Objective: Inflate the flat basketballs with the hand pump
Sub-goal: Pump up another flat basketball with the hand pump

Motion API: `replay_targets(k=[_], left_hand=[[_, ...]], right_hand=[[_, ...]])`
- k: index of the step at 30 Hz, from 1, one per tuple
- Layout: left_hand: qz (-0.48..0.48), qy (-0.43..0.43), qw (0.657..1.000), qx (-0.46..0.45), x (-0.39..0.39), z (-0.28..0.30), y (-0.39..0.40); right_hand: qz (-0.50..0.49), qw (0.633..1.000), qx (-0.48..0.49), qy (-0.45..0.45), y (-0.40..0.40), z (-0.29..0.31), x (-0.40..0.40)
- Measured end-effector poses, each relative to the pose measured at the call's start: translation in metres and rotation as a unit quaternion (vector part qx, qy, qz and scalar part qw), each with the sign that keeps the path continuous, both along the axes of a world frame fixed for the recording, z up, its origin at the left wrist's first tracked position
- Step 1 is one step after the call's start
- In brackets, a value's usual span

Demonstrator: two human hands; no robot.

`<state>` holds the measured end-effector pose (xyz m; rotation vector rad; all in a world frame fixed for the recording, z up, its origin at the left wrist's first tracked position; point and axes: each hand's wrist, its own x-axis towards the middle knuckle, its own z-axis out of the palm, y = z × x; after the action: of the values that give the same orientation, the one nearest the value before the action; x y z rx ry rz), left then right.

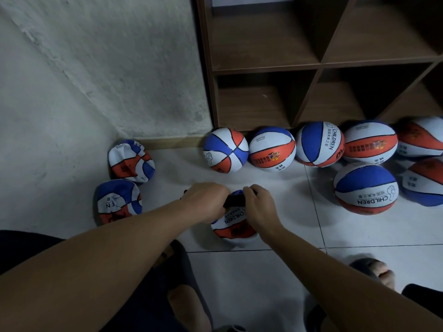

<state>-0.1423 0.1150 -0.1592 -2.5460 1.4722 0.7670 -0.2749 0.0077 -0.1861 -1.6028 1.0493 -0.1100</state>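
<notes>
Left hand (pixel 208 202) curled round a black part, likely the hand pump (pixel 233 200), atop the flat basketball (pixel 233 227); right hand (pixel 259 205) pinching the same spot from the other side. Behind: brown cubby shelf (pixel 318 65) against the wall. Along its foot, a row of inflated balls (pixel 272 149) on the tiled floor (pixel 299 212). By the left wall, two crumpled flat balls (pixel 131 161), one just before the other.

blue, white and orange panelled basketballs (pixel 225 150).
</notes>
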Motion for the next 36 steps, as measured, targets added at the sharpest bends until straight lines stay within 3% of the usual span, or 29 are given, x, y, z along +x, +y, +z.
replay_targets(k=[4, 9, 12, 17, 21, 28, 36], left_hand=[[0.009, -0.002, 1.0, -0.017, 0.007, -0.004, 0.003], [0.042, -0.025, 0.998, -0.028, 0.03, -0.008, 0.02], [0.048, -0.019, 0.998, -0.022, 0.029, -0.007, 0.021], [0.049, -0.032, 0.998, -0.013, 0.028, -0.002, 0.016], [0.048, -0.006, 0.999, 0.003, 0.01, -0.001, 0.006], [0.044, -0.024, 0.999, -0.012, -0.001, 0.003, -0.004], [0.039, -0.042, 0.998, -0.029, 0.004, 0.002, -0.004]], right_hand=[[0.04, 0.999, -0.016, 0.013, -0.013, -0.002, -0.001], [-0.073, 0.996, 0.051, -0.003, -0.081, 0.0, -0.018], [-0.07, 0.994, 0.087, -0.014, -0.098, -0.007, -0.024], [-0.063, 0.99, 0.125, 0.024, -0.076, -0.022, -0.018], [-0.047, 0.998, 0.04, 0.014, -0.044, -0.019, -0.008], [0.008, 0.999, -0.015, -0.045, -0.012, -0.007, 0.0], [0.036, 0.998, 0.044, -0.01, -0.021, -0.011, 0.002]])
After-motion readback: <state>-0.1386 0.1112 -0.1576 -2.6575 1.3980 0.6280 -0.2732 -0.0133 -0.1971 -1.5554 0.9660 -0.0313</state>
